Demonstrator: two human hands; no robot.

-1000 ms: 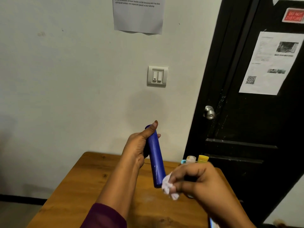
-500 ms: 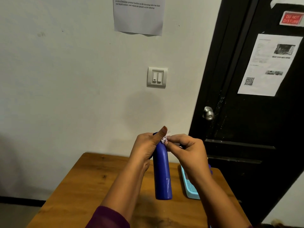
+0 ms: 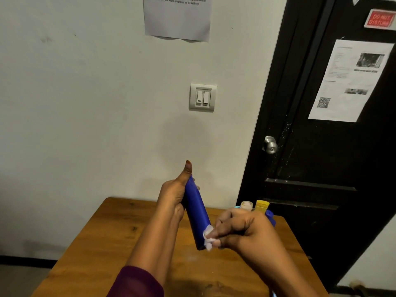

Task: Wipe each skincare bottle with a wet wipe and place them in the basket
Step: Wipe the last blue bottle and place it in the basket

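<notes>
Nearest us, at the bottom edge, our purple sleeve point(image 3: 137, 281) covers the left forearm. Just past it our right hand point(image 3: 242, 230) is curled tight, fingertips pinching a crumpled white wet wipe point(image 3: 209, 237) and pressing it against the lower end of the slim blue plastic bottle point(image 3: 196, 213).

We hold the bottle in the air above the brown wooden table point(image 3: 102, 236), touching nothing but our hands. Its long axis is tilted. The lower end comes toward us and to the right, into the wipe, and the upper end leans away and to the left. There our left hand point(image 3: 173, 196) wraps around it, with the thumb straight up along the top. So the unwiped length lies up and left of the right hand, and we judge the next stroke should follow that axis toward the left hand's grip.

Just beyond the right hand's knuckles stand a cream-capped bottle point(image 3: 246, 204) and a yellow-capped bottle point(image 3: 261, 205). The right hand hides whatever holds them, so we cannot tell whether it is the basket. Farther back are the white wall switch point(image 3: 202, 97) and the black door point(image 3: 321, 146).
</notes>
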